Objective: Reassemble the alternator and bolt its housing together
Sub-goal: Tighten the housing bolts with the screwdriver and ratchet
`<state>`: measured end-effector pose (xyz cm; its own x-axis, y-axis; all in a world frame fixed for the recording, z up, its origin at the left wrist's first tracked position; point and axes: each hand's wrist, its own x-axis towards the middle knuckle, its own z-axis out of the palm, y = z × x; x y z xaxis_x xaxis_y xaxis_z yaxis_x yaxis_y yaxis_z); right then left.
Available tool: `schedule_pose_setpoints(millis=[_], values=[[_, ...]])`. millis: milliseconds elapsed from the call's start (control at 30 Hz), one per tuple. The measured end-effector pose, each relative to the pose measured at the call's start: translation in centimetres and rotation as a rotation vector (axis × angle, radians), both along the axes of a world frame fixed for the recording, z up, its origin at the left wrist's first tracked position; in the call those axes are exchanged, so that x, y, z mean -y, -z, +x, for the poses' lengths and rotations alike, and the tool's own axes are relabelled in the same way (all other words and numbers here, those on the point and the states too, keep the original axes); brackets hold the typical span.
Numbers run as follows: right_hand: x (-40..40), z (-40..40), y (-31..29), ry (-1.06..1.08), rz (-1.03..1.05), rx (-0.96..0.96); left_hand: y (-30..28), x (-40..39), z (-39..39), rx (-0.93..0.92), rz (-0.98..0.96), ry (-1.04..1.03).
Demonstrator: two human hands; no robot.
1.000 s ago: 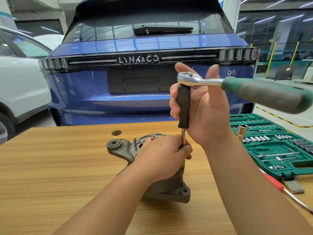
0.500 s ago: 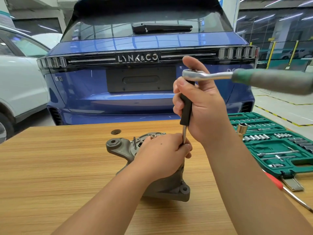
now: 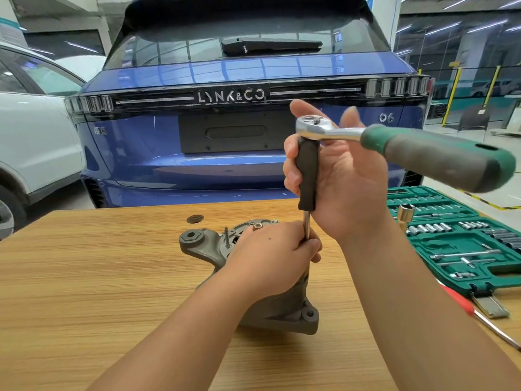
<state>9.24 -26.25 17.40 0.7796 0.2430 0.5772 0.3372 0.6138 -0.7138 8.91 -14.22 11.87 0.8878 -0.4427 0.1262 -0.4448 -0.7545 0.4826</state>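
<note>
Sitting upright mid-bench [image 3: 84, 277], the alternator [image 3: 284, 309] is steadied by the left hand [image 3: 270, 258], whose fingers are curled round the driver shaft [image 3: 306, 225] right where it meets the housing. The driver's black grip [image 3: 307, 173], straight above the alternator, is wrapped by the right hand [image 3: 344, 182]. Compared with half a second back, the ratchet [image 3: 408, 148] handle has been swung round toward the camera, right of the alternator. A green socket case [image 3: 462, 244] is parked further right.
</note>
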Motion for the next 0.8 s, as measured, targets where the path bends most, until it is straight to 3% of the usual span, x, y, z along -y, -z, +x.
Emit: schedule_pose_setpoints(millis=[200,333,467,567,700,800], values=[[-0.12,0.09,-0.56,0.482,-0.092,-0.074,0.14,0.19,0.01,0.011,0.017,0.018],[0.17,0.01,-0.34,0.197,-0.059,-0.056,0.06,0.08,0.10,0.005,0.015,0.011],[-0.40,0.14,0.17,0.336,-0.068,0.135,0.03,0.12,0.14,0.004,0.018,0.002],[-0.65,0.22,0.26,0.397,-0.087,0.154,0.03,0.14,0.13,0.010,0.018,0.003],[-0.58,0.31,0.34,0.379,-0.070,0.136,0.09,0.11,0.11,0.002,0.010,0.006],[-0.35,0.12,0.34,0.214,-0.016,0.135,-0.04,0.06,0.02,0.003,0.010,0.008]])
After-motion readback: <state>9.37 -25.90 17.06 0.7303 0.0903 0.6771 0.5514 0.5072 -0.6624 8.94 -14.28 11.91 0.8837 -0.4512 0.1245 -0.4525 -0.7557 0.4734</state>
